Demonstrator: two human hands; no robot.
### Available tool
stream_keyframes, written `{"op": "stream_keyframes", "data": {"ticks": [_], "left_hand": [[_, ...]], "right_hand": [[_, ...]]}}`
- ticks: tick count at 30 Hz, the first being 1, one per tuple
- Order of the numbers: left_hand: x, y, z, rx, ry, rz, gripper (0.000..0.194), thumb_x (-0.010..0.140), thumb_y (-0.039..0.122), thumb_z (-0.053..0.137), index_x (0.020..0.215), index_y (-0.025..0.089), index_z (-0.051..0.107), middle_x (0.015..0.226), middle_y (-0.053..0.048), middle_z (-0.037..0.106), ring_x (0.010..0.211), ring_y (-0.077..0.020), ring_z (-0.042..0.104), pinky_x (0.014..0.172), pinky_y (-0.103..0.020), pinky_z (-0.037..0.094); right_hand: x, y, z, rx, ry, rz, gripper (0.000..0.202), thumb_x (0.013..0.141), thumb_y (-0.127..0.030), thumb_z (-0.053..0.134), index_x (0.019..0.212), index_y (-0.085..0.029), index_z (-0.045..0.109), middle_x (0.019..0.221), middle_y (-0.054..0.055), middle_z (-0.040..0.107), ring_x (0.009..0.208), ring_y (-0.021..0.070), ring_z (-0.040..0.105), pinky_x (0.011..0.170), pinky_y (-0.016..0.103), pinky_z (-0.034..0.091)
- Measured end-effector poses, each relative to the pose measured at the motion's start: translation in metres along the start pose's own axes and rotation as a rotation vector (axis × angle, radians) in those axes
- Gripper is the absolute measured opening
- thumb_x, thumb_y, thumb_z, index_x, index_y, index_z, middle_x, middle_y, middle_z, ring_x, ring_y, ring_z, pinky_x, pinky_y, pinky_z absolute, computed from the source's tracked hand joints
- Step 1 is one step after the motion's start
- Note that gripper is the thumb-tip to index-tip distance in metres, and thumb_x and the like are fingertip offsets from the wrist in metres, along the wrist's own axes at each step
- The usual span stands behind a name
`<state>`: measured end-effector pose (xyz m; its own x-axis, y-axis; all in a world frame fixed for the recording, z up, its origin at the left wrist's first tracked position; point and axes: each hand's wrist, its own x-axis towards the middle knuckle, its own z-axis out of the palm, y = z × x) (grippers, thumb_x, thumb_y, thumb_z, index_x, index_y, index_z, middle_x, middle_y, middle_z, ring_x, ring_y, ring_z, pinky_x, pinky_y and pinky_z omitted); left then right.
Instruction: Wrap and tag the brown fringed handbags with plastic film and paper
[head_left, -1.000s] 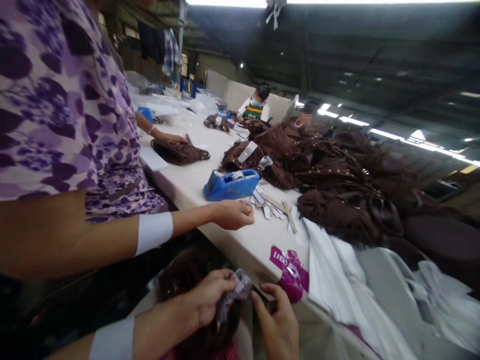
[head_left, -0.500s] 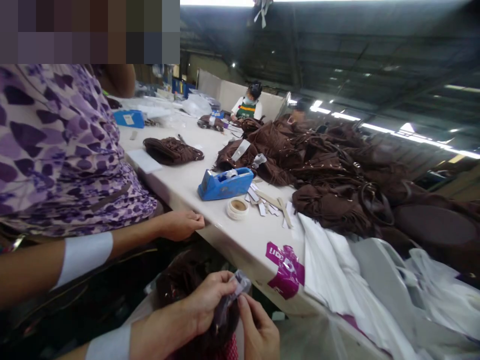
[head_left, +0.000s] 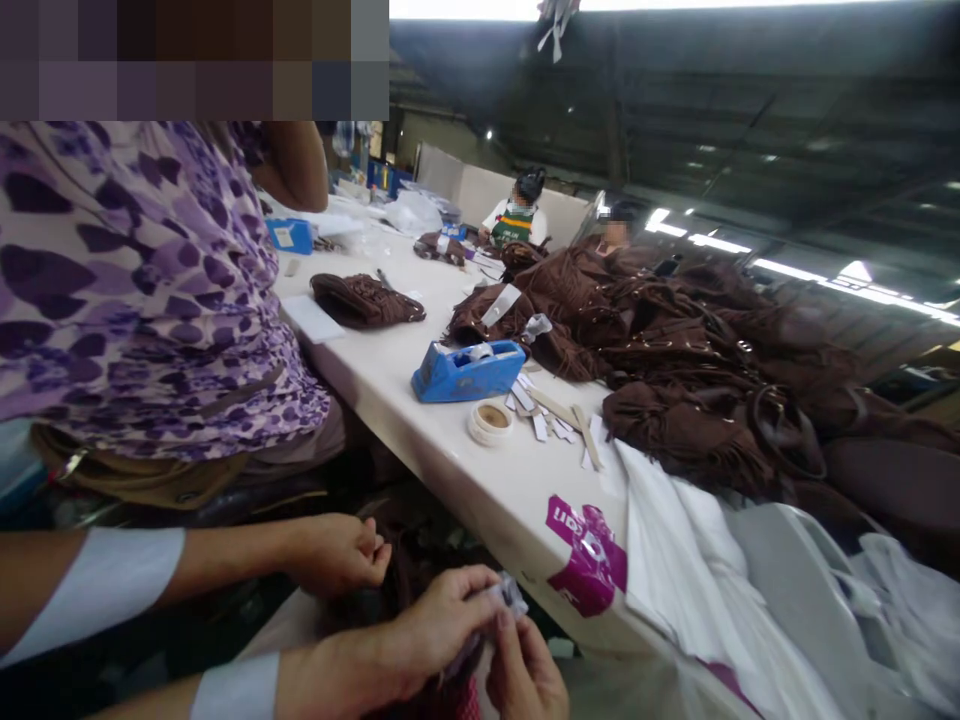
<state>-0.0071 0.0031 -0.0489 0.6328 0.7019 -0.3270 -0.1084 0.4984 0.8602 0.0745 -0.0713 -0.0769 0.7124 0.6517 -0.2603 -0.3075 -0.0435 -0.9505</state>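
Note:
My left hand (head_left: 450,625) comes in from the bottom left, a white cuff on its forearm, its thumb and fingers pinched on a crumpled translucent wrap (head_left: 510,594). At the other side of the wrap, my right hand (head_left: 527,672) has its thumb and index finger closed on the lower edge. Below the hands is a dark brown item (head_left: 457,665), mostly hidden by them. Another person's hand (head_left: 352,553), loosely fisted, is above and left of my left hand.
A white table (head_left: 405,440) carries a blue tape dispenser (head_left: 469,372), a tape roll (head_left: 491,420), paper strips and a large heap of brown fringed bags (head_left: 675,330). A person in purple print (head_left: 150,300) stands left; others are behind the table.
The other person's hand has moved down and left, away from the table edge, closer to my hands. My hands sit slightly lower and further right, still on the wrap. The view has shifted left.

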Motion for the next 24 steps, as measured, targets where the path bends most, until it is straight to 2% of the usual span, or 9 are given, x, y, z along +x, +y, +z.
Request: {"op": "stream_keyframes", "data": {"ticks": [3, 5, 8, 10, 12, 15, 17, 20, 24], "left_hand": [[-0.005, 0.008, -0.001, 0.002, -0.107, -0.068, 0.054, 0.079, 0.062, 0.065, 0.102, 0.014, 0.071, 0.081, -0.003, 0.063, 0.065, -0.0125, 0.050, 0.061, -0.023, 0.037], [-0.007, 0.012, -0.004, 0.079, -0.113, -0.067, 0.044, 0.086, 0.050, 0.058, 0.107, 0.014, 0.071, 0.088, -0.006, 0.066, 0.072, -0.0162, 0.056, 0.066, -0.026, 0.043], [-0.013, 0.016, -0.005, 0.417, -0.067, 0.134, 0.030, 0.091, 0.028, 0.050, 0.106, 0.017, 0.073, 0.104, -0.008, 0.068, 0.098, -0.0214, 0.060, 0.090, -0.031, 0.044], [-0.018, 0.019, -0.003, 0.610, -0.099, 0.274, 0.030, 0.093, 0.023, 0.046, 0.102, 0.018, 0.074, 0.107, -0.008, 0.066, 0.102, -0.0216, 0.059, 0.094, -0.030, 0.043], [-0.022, 0.022, -0.001, 0.693, -0.137, 0.320, 0.029, 0.095, 0.022, 0.046, 0.103, 0.019, 0.074, 0.109, -0.009, 0.064, 0.101, -0.0213, 0.059, 0.091, -0.029, 0.044], [-0.025, 0.024, 0.001, 0.718, -0.163, 0.318, 0.029, 0.095, 0.019, 0.048, 0.106, 0.020, 0.075, 0.113, -0.008, 0.063, 0.103, -0.0208, 0.059, 0.091, -0.028, 0.045], [-0.025, 0.025, 0.001, 0.689, -0.182, 0.313, 0.029, 0.096, 0.018, 0.047, 0.107, 0.020, 0.074, 0.112, -0.008, 0.064, 0.104, -0.0203, 0.059, 0.093, -0.028, 0.044], [-0.027, 0.024, 0.000, 0.658, -0.194, 0.296, 0.026, 0.093, 0.015, 0.051, 0.107, 0.021, 0.072, 0.108, -0.006, 0.065, 0.104, -0.0199, 0.059, 0.097, -0.029, 0.044], [-0.027, 0.024, -0.003, 0.683, -0.241, 0.325, 0.025, 0.091, 0.013, 0.055, 0.110, 0.021, 0.069, 0.109, -0.006, 0.067, 0.103, -0.0203, 0.060, 0.097, -0.029, 0.043]], "right_hand": [[-0.003, 0.002, -0.009, 0.037, -0.019, -0.006, 0.046, 0.068, -0.060, 0.083, 0.080, -0.018, 0.071, 0.059, -0.001, 0.067, 0.049, 0.0129, 0.060, 0.044, 0.021, 0.047], [-0.004, 0.006, -0.015, 0.076, -0.049, -0.013, 0.044, 0.069, -0.060, 0.083, 0.076, -0.018, 0.068, 0.052, -0.005, 0.059, 0.043, 0.0102, 0.054, 0.041, 0.020, 0.042], [-0.004, 0.012, -0.023, 0.103, -0.081, 0.009, 0.042, 0.069, -0.056, 0.085, 0.073, -0.019, 0.066, 0.043, -0.009, 0.048, 0.038, 0.0075, 0.046, 0.037, 0.018, 0.036], [-0.004, 0.014, -0.027, 0.159, -0.081, 0.077, 0.042, 0.066, -0.053, 0.088, 0.074, -0.019, 0.067, 0.042, -0.011, 0.045, 0.035, 0.0048, 0.040, 0.036, 0.015, 0.032], [-0.004, 0.016, -0.030, 0.225, -0.069, 0.175, 0.040, 0.063, -0.049, 0.092, 0.076, -0.019, 0.068, 0.041, -0.013, 0.044, 0.031, 0.0022, 0.034, 0.033, 0.013, 0.028], [-0.006, 0.017, -0.033, 0.271, -0.053, 0.233, 0.043, 0.058, -0.044, 0.095, 0.085, -0.021, 0.072, 0.049, -0.009, 0.059, 0.037, 0.0058, 0.050, 0.039, 0.014, 0.041], [-0.008, 0.016, -0.035, 0.274, -0.075, 0.215, 0.046, 0.057, -0.045, 0.095, 0.092, -0.023, 0.074, 0.066, -0.002, 0.072, 0.061, 0.0143, 0.069, 0.056, 0.021, 0.056], [-0.009, 0.011, -0.040, 0.259, -0.152, 0.229, 0.046, 0.059, -0.046, 0.094, 0.096, -0.025, 0.076, 0.091, 0.003, 0.079, 0.088, 0.0215, 0.075, 0.074, 0.028, 0.061], [-0.007, 0.006, -0.048, 0.232, -0.229, 0.290, 0.043, 0.062, -0.044, 0.093, 0.097, -0.025, 0.078, 0.085, 0.004, 0.079, 0.076, 0.0164, 0.075, 0.066, 0.022, 0.060]]}}
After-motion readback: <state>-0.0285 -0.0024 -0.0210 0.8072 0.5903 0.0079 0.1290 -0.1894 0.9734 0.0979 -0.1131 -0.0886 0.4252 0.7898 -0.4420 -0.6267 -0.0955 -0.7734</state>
